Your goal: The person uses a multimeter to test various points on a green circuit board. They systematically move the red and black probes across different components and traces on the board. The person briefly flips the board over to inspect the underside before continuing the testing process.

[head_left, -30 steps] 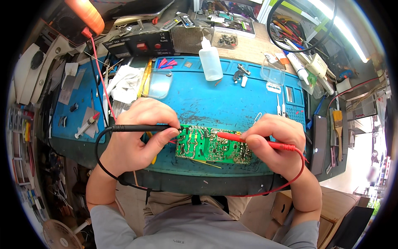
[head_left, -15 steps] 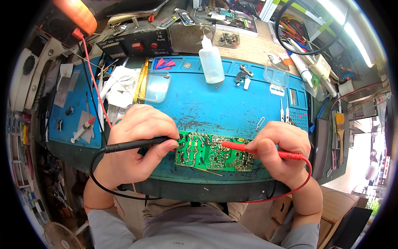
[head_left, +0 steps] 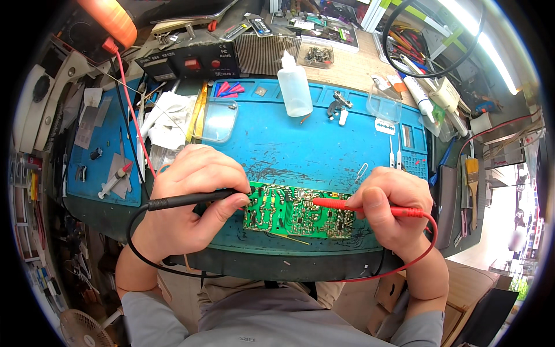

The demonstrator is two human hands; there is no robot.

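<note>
Left fingers (head_left: 224, 211) pinch black probe (head_left: 185, 200); right fingers (head_left: 376, 203) pinch red probe (head_left: 332, 203).

- Left hand (head_left: 185, 182): its fingertips hide the end of the black probe (head_left: 185, 200), near the green circuit board's (head_left: 289, 217) 10 o'clock corner; contact cannot be told.
- Red probe (head_left: 332, 203): partly covered by the right hand (head_left: 399, 194); its tip is too fine to judge contact.
- Orange-edged meter (head_left: 110, 26), 10 o'clock: cut off by the top edge.
- Fan (head_left: 84, 329), 8 o'clock: cut off below.
- Background clutter (head_left: 523, 243), past 3 o'clock: too blurred to name.
</note>
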